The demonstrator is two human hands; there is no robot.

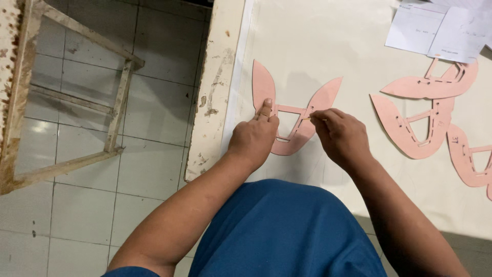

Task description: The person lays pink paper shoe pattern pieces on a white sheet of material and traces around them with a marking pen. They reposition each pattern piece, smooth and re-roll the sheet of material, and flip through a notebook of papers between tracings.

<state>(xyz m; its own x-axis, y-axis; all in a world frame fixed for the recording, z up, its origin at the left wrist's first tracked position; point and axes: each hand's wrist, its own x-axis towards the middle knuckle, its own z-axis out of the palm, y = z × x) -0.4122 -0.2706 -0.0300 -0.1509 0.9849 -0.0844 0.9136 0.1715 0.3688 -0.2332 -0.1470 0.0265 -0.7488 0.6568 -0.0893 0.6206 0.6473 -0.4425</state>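
The left hand [254, 136] presses the pink pattern [293, 120] flat while the right hand [339, 134] pinches something thin, and a slip could shift the pattern.

Two white paper slips [441, 28] with small dark print, much like labels or dockets, lie overlapping at the far right corner of the pale desk [328, 41]. Both are rectangular and slightly askew; the right one overlaps the left. Their lower edges touch the pink cut-out pieces [435, 84].
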